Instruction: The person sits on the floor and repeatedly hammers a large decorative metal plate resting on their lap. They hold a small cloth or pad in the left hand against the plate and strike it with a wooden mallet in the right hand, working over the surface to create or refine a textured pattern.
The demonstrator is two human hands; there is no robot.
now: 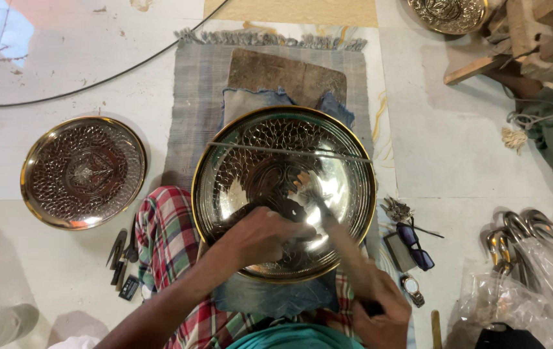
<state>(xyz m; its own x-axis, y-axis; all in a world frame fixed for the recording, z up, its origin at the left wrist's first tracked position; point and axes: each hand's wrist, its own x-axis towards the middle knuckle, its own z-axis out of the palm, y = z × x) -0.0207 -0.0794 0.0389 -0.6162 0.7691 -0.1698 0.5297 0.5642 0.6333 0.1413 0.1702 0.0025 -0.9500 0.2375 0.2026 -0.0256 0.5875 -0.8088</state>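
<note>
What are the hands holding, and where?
Left hand pinches a small tool against the big engraved tray. Right hand grips a blurred hammer-like tool by its lower end.

At twelve o'clock a second engraved bowl (449, 13) is cut by the top edge. The right hand (383, 310) is motion-blurred; what it grips cannot be told.

The large round engraved metal bowl (284, 192) lies on a blue cloth (270, 103), over a flat brown board (286, 74) on a grey woven mat (199, 97). The left hand (260, 236) rests inside the bowl; the right hand (380, 307) is near its rim. 1 round brass-rimmed plate (84, 172) lies to the left, apart. Dark sunglasses (415, 244) and a wristwatch (412, 289) lie to the right.
</note>
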